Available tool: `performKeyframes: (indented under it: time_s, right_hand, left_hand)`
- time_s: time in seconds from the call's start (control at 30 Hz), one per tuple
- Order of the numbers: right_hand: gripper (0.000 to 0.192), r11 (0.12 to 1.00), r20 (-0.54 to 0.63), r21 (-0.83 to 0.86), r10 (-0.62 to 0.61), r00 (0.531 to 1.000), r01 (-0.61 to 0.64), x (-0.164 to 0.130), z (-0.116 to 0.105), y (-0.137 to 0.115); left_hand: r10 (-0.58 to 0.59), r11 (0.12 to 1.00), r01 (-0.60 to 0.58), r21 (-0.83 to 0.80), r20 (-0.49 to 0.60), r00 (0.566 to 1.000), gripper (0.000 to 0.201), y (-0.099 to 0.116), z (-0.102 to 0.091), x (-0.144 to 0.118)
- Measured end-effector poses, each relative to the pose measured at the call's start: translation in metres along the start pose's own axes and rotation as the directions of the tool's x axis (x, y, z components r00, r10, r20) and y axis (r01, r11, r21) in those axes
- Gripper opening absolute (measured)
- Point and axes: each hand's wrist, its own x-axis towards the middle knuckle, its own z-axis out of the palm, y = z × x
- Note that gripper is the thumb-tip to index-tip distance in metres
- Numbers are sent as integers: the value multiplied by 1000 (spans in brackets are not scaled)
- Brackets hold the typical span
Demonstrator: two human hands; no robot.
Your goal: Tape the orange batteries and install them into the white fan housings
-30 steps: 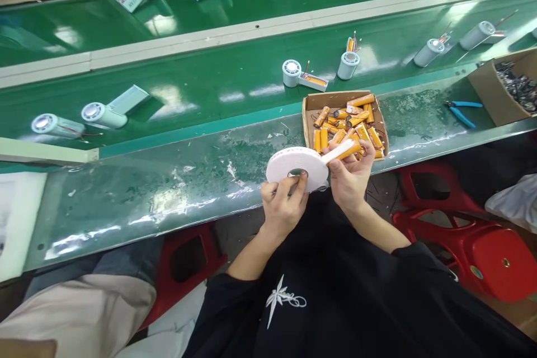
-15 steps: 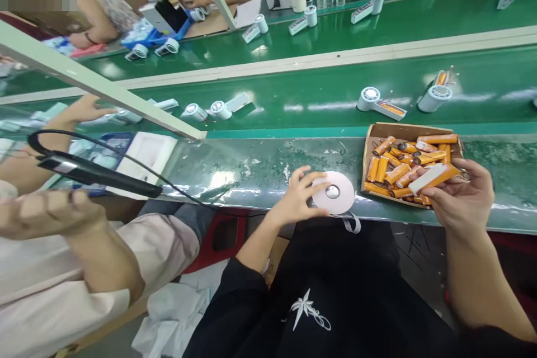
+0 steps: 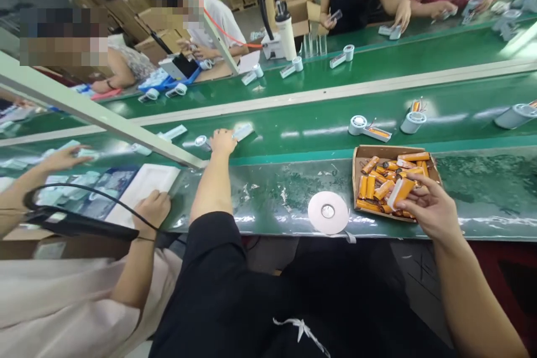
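My left hand [image 3: 224,143] reaches out over the green belt, fingers curled over the round head of a pale-blue handheld fan [image 3: 244,132]. The fan's handle sticks out to the right of the hand, and another fan's round head [image 3: 200,141] lies just left of it. In my right hand [image 3: 434,207] is an orange cylindrical battery [image 3: 401,190] with a white strip along its side. That hand is above the front right of a cardboard box [image 3: 356,179] full of similar orange batteries. A white tape roll [image 3: 315,213] lies flat at the bench's near edge, its loose end hanging over.
More fans with exposed orange batteries [image 3: 380,133] lie farther right on the belt. A slanted metal post [image 3: 104,114] crosses the left side. At left, a co-worker's arm [image 3: 140,257] rests by a white foam tray [image 3: 140,193]. Other people work across the belts.
My left hand has left the tape roll and moved forward and left onto a fan on the belt. The right hand still holds the battery by the box. The camera view has tilted up.
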Motion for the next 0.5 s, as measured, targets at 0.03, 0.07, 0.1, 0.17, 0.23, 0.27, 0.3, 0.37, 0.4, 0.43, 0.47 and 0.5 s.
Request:
performKeyframes:
  time_s: [0.03, 0.07, 0.1, 0.17, 0.23, 0.27, 0.3, 0.37, 0.4, 0.43, 0.47, 0.5]
  right_hand:
    - [66, 1000, 14, 6, 13, 1000, -13, 0, 0, 0]
    - [65, 1000, 34, 14, 24, 999, -24, 0, -1, 0]
    - [65, 999, 62, 21, 37, 997, -38, 0, -1, -1]
    - [65, 997, 128, 17, 74, 989, -77, 1, 0, -2]
    - [67, 993, 179, -1, 118, 977, -119, 2, 1, -2]
    - [68, 991, 190, -10, 134, 973, -134, 3, 2, -2]
    - [70, 990, 189, -15, 143, 972, -142, 2, 2, -2]
    - [73, 989, 167, -23, 147, 975, -146, -1, 0, 0]
    - [73, 989, 157, -29, 149, 976, -146, -4, -2, 0]
    - [73, 988, 142, -40, 151, 978, -147, -7, -4, -1]
    - [73, 988, 123, -55, 152, 981, -146, -10, -6, -2]
    - [71, 987, 102, -79, 149, 984, -141, -12, -7, -4]
  left_hand:
    - [53, 999, -53, -3, 19, 998, 33, 2, 2, 2]
    - [109, 994, -109, -7, 40, 993, 34, 7, 7, 5]
    - [167, 986, -166, -10, 66, 984, 34, 16, 14, 7]
    - [283, 959, -282, -26, 135, 950, 30, 41, 37, 9]
    - [402, 915, -398, -64, 216, 890, 18, 76, 67, 5]
    - [461, 886, -453, -94, 256, 850, 12, 95, 83, 0]
    - [518, 854, -504, -129, 289, 805, 10, 113, 97, -5]
    - [607, 793, -576, -198, 328, 724, 20, 146, 121, -17]
    - [635, 771, -595, -225, 337, 695, 24, 158, 129, -21]
    - [651, 758, -604, -245, 343, 677, 25, 167, 136, -24]
    - [658, 753, -604, -262, 348, 668, 24, 173, 140, -25]
    - [658, 753, -597, -278, 353, 665, 22, 176, 143, -24]
